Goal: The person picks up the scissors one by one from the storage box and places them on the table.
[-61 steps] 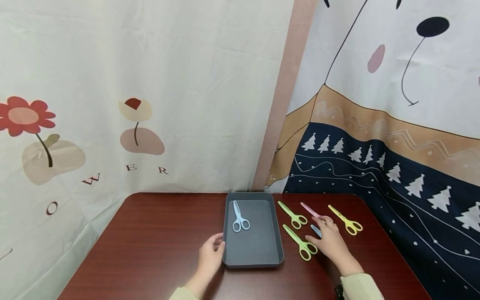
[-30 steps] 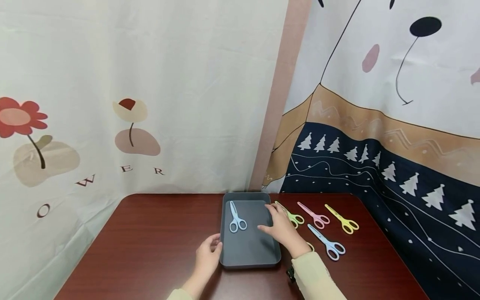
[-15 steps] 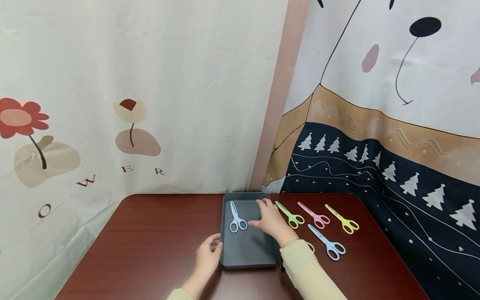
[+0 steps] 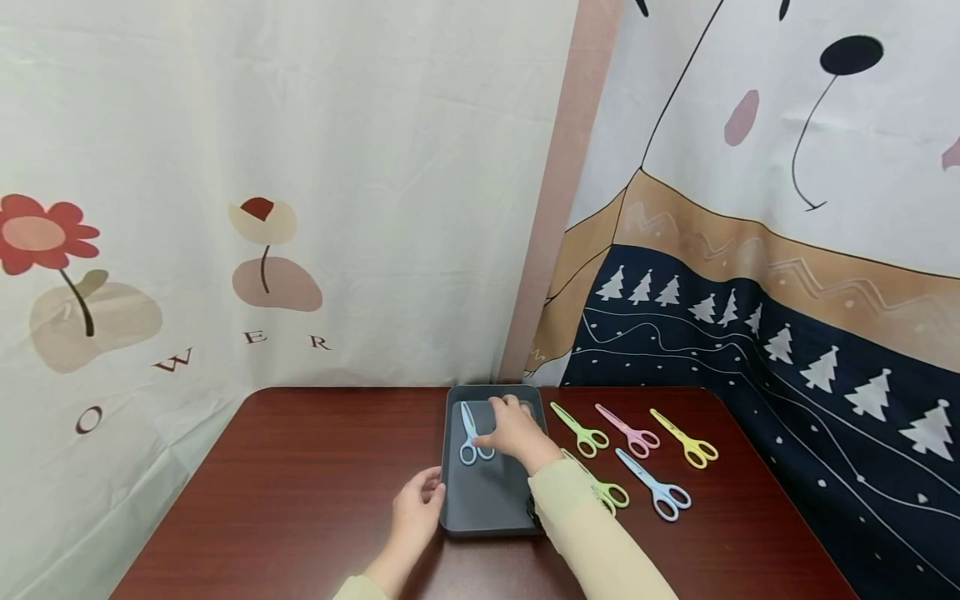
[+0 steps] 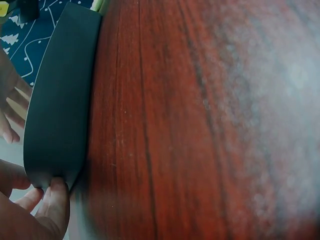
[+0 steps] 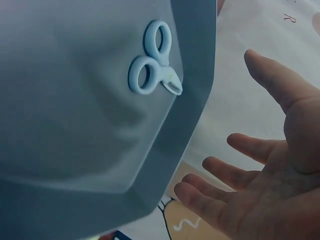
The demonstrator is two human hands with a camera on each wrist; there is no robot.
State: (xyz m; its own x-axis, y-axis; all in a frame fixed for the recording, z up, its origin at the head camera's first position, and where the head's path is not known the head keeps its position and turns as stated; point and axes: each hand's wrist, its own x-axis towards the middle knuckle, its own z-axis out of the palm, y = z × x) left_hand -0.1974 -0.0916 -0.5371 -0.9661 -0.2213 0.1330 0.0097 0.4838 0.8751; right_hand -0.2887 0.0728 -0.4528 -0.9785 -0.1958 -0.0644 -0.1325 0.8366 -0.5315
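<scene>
A grey rectangular tray (image 4: pixel 487 508) lies on the table, with a light blue pair of scissors (image 4: pixel 468 425) inside it at the left. My left hand (image 4: pixel 415 514) holds the tray's left side near the front corner; in the left wrist view its fingertips (image 5: pixel 59 187) meet the outer wall. Above the tray hovers my right hand (image 4: pixel 516 429), fingers apart, holding nothing, its thumb just over the blue scissors' handles. The right wrist view shows that palm (image 6: pixel 280 185) with the fingers loosely spread, apart from the blue scissors (image 6: pixel 156 62).
Right of the tray lie green scissors (image 4: pixel 581 431), a second green pair (image 4: pixel 611 496) partly behind the right sleeve, pink scissors (image 4: pixel 630 432), yellow scissors (image 4: pixel 686 440) and larger blue scissors (image 4: pixel 655 485). Printed curtains (image 4: pixel 375 208) hang behind the brown table (image 4: pixel 315 467).
My right hand has moved left from the loose scissors to over the tray, now beside the light blue scissors. The left hand stays at the tray; no scissors have visibly moved.
</scene>
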